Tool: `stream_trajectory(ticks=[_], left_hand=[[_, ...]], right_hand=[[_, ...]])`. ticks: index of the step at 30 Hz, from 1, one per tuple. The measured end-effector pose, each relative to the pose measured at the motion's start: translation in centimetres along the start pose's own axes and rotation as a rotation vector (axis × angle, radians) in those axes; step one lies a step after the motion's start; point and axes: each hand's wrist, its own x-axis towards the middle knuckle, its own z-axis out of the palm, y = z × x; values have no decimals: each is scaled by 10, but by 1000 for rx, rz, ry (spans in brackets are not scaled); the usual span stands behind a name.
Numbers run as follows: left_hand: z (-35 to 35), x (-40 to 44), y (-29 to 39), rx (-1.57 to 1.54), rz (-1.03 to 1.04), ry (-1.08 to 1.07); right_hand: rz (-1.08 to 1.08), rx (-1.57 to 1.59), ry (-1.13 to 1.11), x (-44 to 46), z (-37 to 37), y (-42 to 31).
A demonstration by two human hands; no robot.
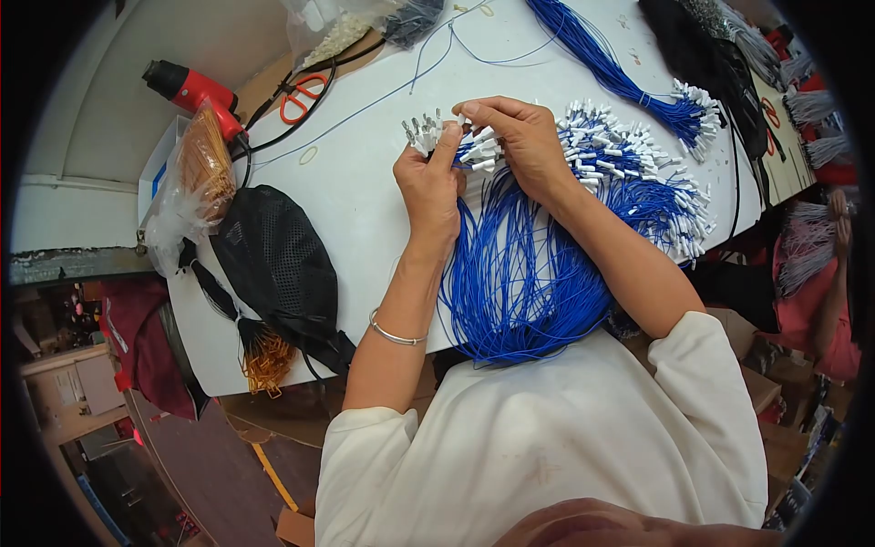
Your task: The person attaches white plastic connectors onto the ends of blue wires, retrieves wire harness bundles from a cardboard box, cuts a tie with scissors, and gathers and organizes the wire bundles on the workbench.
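My left hand (430, 187) is closed around a bunch of blue wires with white connectors (427, 137). Some metal tips stick up from that bunch, above the thumb. Close beside it, my right hand (533, 146) has thumb and index finger pinched on what looks like a small white connector (462, 118); the fingers partly hide it. Long blue wires (519, 283) hang from the hands and spread over the table toward my body. Under and beyond my right forearm lies a large heap of white connector ends (620, 150) on more blue wires.
On the white table (365, 219) are a tied blue wire bundle (620, 68), a black mesh bag (278, 246), a plastic bag of orange-brown wires (205, 164), red-handled scissors (301, 98) and a red heat gun (196, 91). Another person's arm (834, 273) shows at far right.
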Motion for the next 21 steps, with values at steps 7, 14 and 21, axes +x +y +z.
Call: stream_trajectory(ticks=[7, 14, 21], left_hand=[[-6, 3, -3, -51, 8, -40], [-4, 1, -3, -62, 51, 14], [-3, 1, -2, -24, 22, 14]], right_hand=[[7, -48, 15, -3, 2, -5], [27, -99, -161, -2, -1, -8], [9, -86, -114, 0, -1, -1]])
